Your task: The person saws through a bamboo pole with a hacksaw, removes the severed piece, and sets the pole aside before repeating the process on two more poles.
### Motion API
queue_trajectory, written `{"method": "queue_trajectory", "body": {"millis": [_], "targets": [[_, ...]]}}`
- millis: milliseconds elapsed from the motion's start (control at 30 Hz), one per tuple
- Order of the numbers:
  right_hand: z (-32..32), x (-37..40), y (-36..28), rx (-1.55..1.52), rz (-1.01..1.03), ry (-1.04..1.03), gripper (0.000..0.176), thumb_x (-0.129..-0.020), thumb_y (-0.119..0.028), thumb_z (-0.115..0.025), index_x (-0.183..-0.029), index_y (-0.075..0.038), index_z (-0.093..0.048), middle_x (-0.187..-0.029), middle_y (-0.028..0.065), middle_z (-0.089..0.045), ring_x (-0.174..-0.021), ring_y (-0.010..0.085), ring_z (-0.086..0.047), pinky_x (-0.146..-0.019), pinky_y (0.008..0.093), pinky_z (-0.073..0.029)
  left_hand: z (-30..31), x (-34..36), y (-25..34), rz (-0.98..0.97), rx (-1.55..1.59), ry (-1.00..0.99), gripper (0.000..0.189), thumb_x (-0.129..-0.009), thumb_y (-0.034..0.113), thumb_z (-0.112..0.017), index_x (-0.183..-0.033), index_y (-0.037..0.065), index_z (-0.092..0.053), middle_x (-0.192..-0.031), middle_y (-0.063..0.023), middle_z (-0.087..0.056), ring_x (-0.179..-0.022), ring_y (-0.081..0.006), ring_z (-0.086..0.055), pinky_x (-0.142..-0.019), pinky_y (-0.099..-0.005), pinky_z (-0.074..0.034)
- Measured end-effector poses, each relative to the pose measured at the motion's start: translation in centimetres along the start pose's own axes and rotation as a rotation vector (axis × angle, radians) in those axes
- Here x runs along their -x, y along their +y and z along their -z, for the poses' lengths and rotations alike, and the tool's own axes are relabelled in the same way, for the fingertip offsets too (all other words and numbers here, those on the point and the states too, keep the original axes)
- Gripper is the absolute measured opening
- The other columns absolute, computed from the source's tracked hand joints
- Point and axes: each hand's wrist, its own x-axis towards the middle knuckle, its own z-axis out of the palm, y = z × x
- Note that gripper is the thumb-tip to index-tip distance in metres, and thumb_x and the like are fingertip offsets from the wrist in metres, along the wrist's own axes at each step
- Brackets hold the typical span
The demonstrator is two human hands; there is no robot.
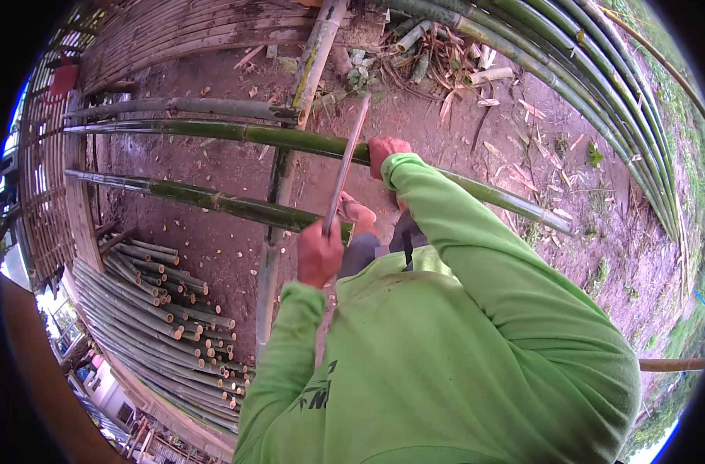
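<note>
My left hand [320,255] is closed around the grip end of a long narrow metal blade [346,166]. The blade tapers away from me and crosses a green bamboo pole [291,138]; whether its edge is toothed cannot be made out. To the right of the blade, my right hand [387,153] is wrapped over the same pole. Nearer to me lies a second green bamboo pole [236,204], its near end hidden by my left hand. Both poles rest across a lengthwise bamboo support [281,185].
A stack of cut bamboo poles [159,309] lies at lower left. Long green poles [577,62] curve along the upper right. Bamboo scraps [445,66] litter the dirt ground. At upper left stands a slatted bamboo platform [190,35]. My sandalled foot [358,210] shows below the poles.
</note>
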Motion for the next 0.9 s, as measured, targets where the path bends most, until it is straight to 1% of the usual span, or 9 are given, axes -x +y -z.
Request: {"method": "queue_trajectory", "body": {"millis": [67, 167, 267, 367, 467, 533, 700, 833, 900], "targets": [[0.1, 0.1, -0.3, -0.007, -0.007, -0.026, 0.026, -0.07, -0.009, -0.062, -0.094, -0.001, -0.065, -0.093, 0.0212, -0.067, -0.092, 0.0328, -0.066, -0.078, 0.0416, -0.054, 2.3, 4.7, -1.5, -0.004, -0.064, 0.003, 0.028, -0.088, 0.02, -0.052, -0.069, 0.0, -0.054, -0.059, -0.0235, -0.052, -0.056, -0.0405, -0.055, -0.052, -0.046, -0.04], [-1.3, 0.1, -0.3, -0.018, -0.004, 0.048, 0.026, -0.07, -0.011, -0.063, -0.094, -0.003, -0.063, -0.092, 0.02, -0.067, -0.089, 0.0341, -0.066, -0.076, 0.0424, -0.054, 4.1, 6.7, 0.6, 0.152, 0.028, -0.041, 0.027, -0.088, 0.019, -0.052, -0.068, 0.0, -0.053, -0.057, -0.0233, -0.051, -0.056, -0.0415, -0.054, -0.051, -0.0457, -0.04], [0.0, -1.0, 0.7, -0.018, -0.023, 0.023, 0.026, -0.07, -0.012, -0.063, -0.095, -0.005, -0.062, -0.091, 0.0197, -0.067, -0.088, 0.0345, -0.066, -0.075, 0.0434, -0.053, 2.7, 4.3, 0.1, 0.095, -0.021, -0.022, 0.029, -0.088, 0.021, -0.053, -0.068, 0.0, -0.054, -0.058, -0.0231, -0.052, -0.057, -0.0421, -0.054, -0.051, -0.0455, -0.041], [-1.5, 0.0, -1.2, -0.055, 0.033, -0.045, 0.029, -0.069, -0.013, -0.062, -0.097, -0.005, -0.062, -0.092, 0.0205, -0.066, -0.089, 0.0347, -0.066, -0.077, 0.0438, -0.053, 0.5, 0.9, 0.4, -0.008, 0.004, 0.07, 0.03, -0.087, 0.023, -0.054, -0.068, 0.0, -0.056, -0.061, -0.0241, -0.054, -0.06, -0.0429, -0.056, -0.053, -0.0466, -0.042], [-3.3, 0.5, -1.5, 0.011, 0.041, 0.017, 0.031, -0.071, -0.012, -0.06, -0.1, -0.003, -0.059, -0.092, 0.0234, -0.065, -0.091, 0.036, -0.065, -0.079, 0.0437, -0.052, 0.0, -2.1, 1.2, -0.014, -0.043, -0.014, 0.031, -0.087, 0.026, -0.055, -0.069, 0.0, -0.058, -0.065, -0.0252, -0.056, -0.064, -0.0437, -0.057, -0.055, -0.048, -0.043], [-3.2, 1.2, -2.2, -0.042, -0.033, -0.028, 0.033, -0.07, -0.013, -0.06, -0.102, -0.002, -0.059, -0.092, 0.0221, -0.066, -0.091, 0.0359, -0.065, -0.08, 0.0427, -0.052, 1.0, 1.2, -0.6, 0.101, -0.057, -0.065, 0.031, -0.087, 0.026, -0.055, -0.071, 0.0, -0.058, -0.066, -0.0254, -0.057, -0.065, -0.043, -0.058, -0.055, -0.0488, -0.043], [-2.6, 1.1, -2.0, -0.002, 0.01, -0.06, 0.029, -0.069, -0.013, -0.061, -0.096, -0.001, -0.062, -0.09, 0.0231, -0.066, -0.088, 0.0348, -0.066, -0.075, 0.0423, -0.054, 3.4, 6.5, -0.6, 0.087, -0.045, -0.001, 0.029, -0.087, 0.021, -0.055, -0.067, -0.001, -0.054, -0.058, -0.0225, -0.053, -0.055, -0.0402, -0.056, -0.051, -0.0463, -0.041], [-3.0, 0.7, -1.5, -0.028, -0.008, -0.019, 0.028, -0.069, -0.014, -0.062, -0.095, -0.002, -0.063, -0.091, 0.0221, -0.067, -0.089, 0.0351, -0.066, -0.077, 0.0424, -0.054, 4.5, 6.3, -0.3, 0.178, 0.02, -0.064, 0.029, -0.086, 0.019, -0.056, -0.065, -0.001, -0.052, -0.055, -0.0221, -0.05, -0.053, -0.0409, -0.054, -0.05, -0.0458, -0.041], [-2.9, 0.0, -1.5, -0.039, -0.01, -0.065, 0.027, -0.069, -0.014, -0.063, -0.094, -0.003, -0.064, -0.092, 0.0215, -0.067, -0.09, 0.0357, -0.066, -0.078, 0.0426, -0.054, 3.0, 3.3, -0.6, 0.042, -0.093, -0.087, 0.031, -0.087, 0.022, -0.056, -0.067, -0.002, -0.055, -0.058, -0.0237, -0.053, -0.058, -0.0423, -0.056, -0.051, -0.0452, -0.042]]}}
